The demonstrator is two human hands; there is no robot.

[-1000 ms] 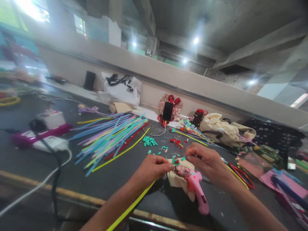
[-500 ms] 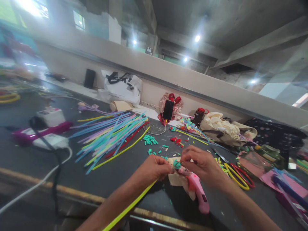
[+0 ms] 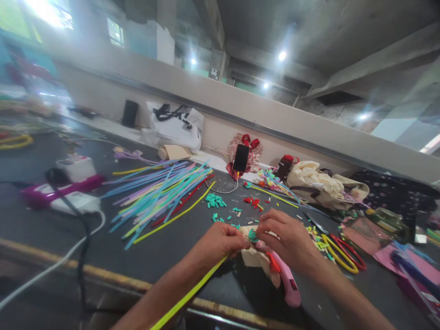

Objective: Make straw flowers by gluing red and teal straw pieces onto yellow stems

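Note:
My left hand (image 3: 220,240) is closed in a pinch on a long yellow pipe cleaner (image 3: 192,291), which slants down past my wrist. At the pinched end sits a small teal flower-like cluster (image 3: 252,235). The fingers of my right hand (image 3: 288,236) are bent together at the cluster's right side; whether a small piece is between the fingertips is hidden. Just below my hands a pink glue gun (image 3: 288,277) with a red trigger lies on a beige pad (image 3: 250,257), its nozzle end partly covered by my right hand.
Many coloured pipe cleaners (image 3: 165,192) lie to the left. Cut teal pieces (image 3: 215,200) and red pieces (image 3: 252,201) are scattered ahead. Scissors (image 3: 338,252) rest at the right. A phone (image 3: 241,158) leans at the back, and a power strip (image 3: 74,201) with cables is left.
My right hand has shifted slightly left and over the glue gun's nozzle end, its fingers still at the teal cluster. My left hand keeps its pinch. The view has moved slightly.

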